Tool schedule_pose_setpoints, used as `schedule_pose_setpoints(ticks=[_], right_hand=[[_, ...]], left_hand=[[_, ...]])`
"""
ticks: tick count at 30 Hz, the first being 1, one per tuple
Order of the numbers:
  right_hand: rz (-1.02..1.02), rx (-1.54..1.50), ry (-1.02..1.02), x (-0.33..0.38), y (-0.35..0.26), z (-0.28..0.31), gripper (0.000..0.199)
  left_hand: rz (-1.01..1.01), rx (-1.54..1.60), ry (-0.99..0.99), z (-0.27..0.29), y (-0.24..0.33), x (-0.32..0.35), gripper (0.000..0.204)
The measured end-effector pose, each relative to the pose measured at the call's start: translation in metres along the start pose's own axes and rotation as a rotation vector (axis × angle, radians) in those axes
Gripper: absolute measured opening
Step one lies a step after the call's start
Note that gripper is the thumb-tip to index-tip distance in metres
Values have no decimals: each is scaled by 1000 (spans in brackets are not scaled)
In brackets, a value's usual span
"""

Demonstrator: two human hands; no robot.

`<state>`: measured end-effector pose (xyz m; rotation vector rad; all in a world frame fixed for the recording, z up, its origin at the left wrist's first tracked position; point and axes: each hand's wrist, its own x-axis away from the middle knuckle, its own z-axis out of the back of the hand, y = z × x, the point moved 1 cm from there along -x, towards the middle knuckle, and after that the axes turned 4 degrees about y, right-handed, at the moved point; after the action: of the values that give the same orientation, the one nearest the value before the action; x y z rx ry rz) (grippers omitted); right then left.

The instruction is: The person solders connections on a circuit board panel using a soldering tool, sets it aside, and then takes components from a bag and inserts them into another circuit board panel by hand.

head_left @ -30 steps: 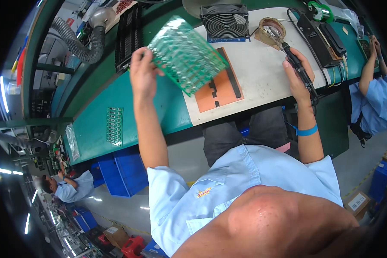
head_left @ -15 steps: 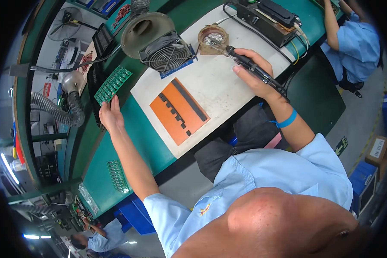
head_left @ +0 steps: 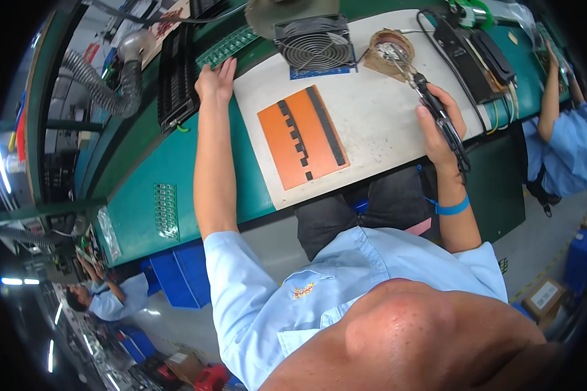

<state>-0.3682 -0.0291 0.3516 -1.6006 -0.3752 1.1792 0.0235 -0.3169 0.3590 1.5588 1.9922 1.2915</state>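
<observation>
My left hand point(head_left: 216, 81) is stretched out at the back left of the bench. Its fingers hold the near end of a long green circuit board point(head_left: 228, 47), beside a black slotted rack point(head_left: 178, 72). In my right hand point(head_left: 442, 124) is a black-handled soldering iron point(head_left: 437, 107). The iron's tip reaches into a round, brownish pot point(head_left: 406, 40) with silvery bits inside. Between the hands, an orange plate point(head_left: 293, 150) with a black strip and a notched black bar lies on the white board point(head_left: 365, 140).
A square fan point(head_left: 316, 52) stands behind the orange plate. Right of the pot is a black power unit point(head_left: 466, 58) with cables. Another green circuit board point(head_left: 166, 212) lies on the green bench at left. Co-workers sit at far right point(head_left: 564, 156) and lower left point(head_left: 120, 296).
The view has turned, shifting the bench. My left hand has carried the circuit board back to the black rack, and the board is now lower and flatter. The iron's tip stays at the pot.
</observation>
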Motion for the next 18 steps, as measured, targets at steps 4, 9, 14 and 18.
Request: schedule_pose_setpoints(ticks=[4, 9, 14, 18], right_hand=[[14, 26, -17, 0, -1, -1, 40], [29, 71, -26, -1, -3, -1, 39], [34, 92, -15, 1, -4, 1, 39], [34, 100, 2, 2, -4, 2, 38]], left_hand=[[-9, 28, 23, -5, -1, 0, 30], [-35, 45, 62, -19, -9, -17, 29], [-38, 52, 51, -42, -15, -40, 30], [-7, 6, -137, -36, -14, -51, 39]])
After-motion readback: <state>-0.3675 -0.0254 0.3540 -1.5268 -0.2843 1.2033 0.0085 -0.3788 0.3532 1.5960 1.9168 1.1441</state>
